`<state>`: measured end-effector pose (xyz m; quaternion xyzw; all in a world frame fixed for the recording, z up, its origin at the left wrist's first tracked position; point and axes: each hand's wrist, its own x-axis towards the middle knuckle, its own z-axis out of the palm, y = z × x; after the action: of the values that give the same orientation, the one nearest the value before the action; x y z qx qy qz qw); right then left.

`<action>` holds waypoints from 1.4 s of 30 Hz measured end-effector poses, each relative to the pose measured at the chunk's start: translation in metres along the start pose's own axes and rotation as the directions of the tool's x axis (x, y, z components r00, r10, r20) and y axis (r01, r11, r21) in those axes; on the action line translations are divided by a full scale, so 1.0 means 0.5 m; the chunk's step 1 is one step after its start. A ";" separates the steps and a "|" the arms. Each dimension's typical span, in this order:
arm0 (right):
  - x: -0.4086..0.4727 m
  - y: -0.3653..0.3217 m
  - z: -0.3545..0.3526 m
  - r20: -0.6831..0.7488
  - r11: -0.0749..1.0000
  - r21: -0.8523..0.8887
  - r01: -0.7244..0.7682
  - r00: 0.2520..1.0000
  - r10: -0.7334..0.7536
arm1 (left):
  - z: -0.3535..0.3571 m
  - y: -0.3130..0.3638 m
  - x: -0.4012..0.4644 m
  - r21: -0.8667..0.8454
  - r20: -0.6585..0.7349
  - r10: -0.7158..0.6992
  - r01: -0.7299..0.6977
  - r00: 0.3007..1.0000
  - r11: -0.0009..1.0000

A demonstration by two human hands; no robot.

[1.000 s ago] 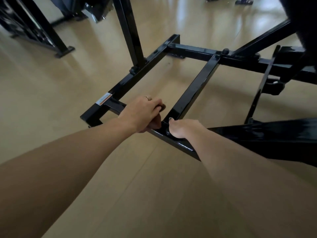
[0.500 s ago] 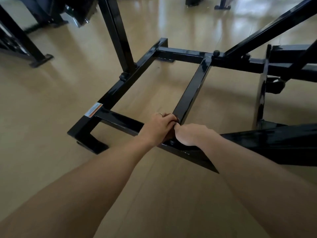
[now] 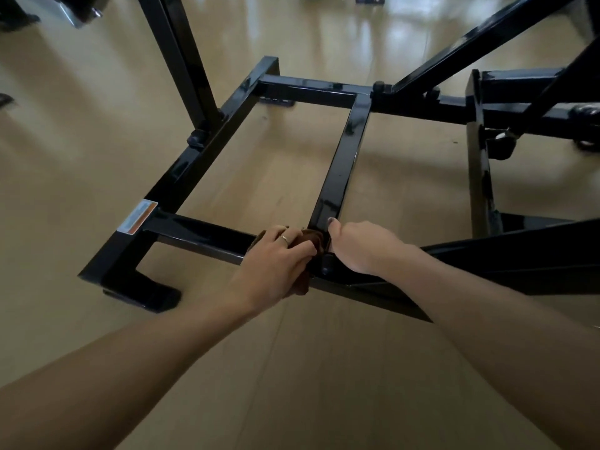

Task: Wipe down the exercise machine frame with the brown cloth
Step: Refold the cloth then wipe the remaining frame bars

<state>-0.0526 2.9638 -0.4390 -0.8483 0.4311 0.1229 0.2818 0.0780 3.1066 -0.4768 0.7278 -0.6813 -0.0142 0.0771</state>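
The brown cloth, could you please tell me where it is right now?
In the head view, the brown cloth is bunched under the left hand on the frame's near crossbar, at the joint beside the right hand.

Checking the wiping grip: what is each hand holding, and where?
The left hand holds the bunched brown cloth on the frame's near bar. The right hand grips the frame at the crossbar joint.

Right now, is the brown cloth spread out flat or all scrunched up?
Scrunched up. The brown cloth is bunched under the left hand against the black frame, only creased folds showing.
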 end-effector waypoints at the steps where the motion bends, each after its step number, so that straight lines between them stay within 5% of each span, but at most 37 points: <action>1: 0.003 0.000 0.004 -0.011 0.999 -0.029 0.020 1.000 -0.020 | 0.002 -0.003 0.012 -0.010 -0.004 0.000 0.000 1.000 1.000; 8: 0.000 0.000 0.003 -0.061 0.972 -0.217 0.085 0.993 -0.100 | 0.031 -0.022 0.167 -0.129 -0.062 -0.105 0.096 0.993 0.987; 13: -0.003 0.003 -0.003 -0.345 0.968 0.244 0.057 0.938 0.032 | 0.050 -0.027 0.246 -0.251 -0.088 -0.205 0.178 0.975 0.951; 17: -0.012 0.000 0.005 -0.435 0.968 0.067 0.240 0.881 -0.188 | 0.022 -0.048 0.230 -0.342 0.022 -0.124 0.124 0.992 0.932; 20: -0.018 -0.019 0.021 -0.425 0.964 0.035 0.263 0.877 -0.224 | -0.023 -0.070 0.196 -0.745 0.178 -0.130 0.220 0.975 0.630; 23: -0.020 -0.056 0.059 -0.365 0.971 0.003 0.241 0.904 -0.223 | -0.048 -0.096 0.158 -0.870 0.292 -0.116 0.314 0.949 0.379; 27: 0.010 -0.096 0.085 -0.324 0.974 -0.212 0.086 0.934 -0.153 | -0.049 -0.124 0.129 -0.912 0.221 -0.233 0.285 0.947 0.295; 29: 0.027 -0.114 0.091 -0.360 0.946 -0.324 -0.008 0.926 -0.116 | -0.043 -0.136 0.116 -0.879 0.148 -0.281 0.256 0.948 0.401; 31: 0.047 -0.121 0.105 -0.367 0.921 -0.388 -0.016 0.920 -0.139 | -0.026 -0.155 0.096 -0.696 -0.032 -0.276 0.177 0.961 0.696; 33: 0.065 -0.112 0.111 -0.375 0.936 -0.353 0.005 0.915 -0.146 | -0.009 -0.181 0.076 -0.463 -0.135 -0.237 0.150 0.962 0.874; 36: 0.111 -0.091 0.101 -0.429 0.936 -0.350 0.024 0.885 -0.183 | 0.017 -0.218 0.060 -0.308 -0.114 -0.286 0.240 0.952 0.921; 42: 0.272 -0.066 0.012 -0.514 0.973 -0.227 -0.042 0.854 -0.083 | 0.037 -0.214 0.059 -0.295 -0.217 -0.291 0.222 0.932 0.930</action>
<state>0.0556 2.8926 -0.4929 -0.8813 0.4647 -0.0647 0.0560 0.1837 3.0821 -0.5065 0.7898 -0.5558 -0.0210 0.2587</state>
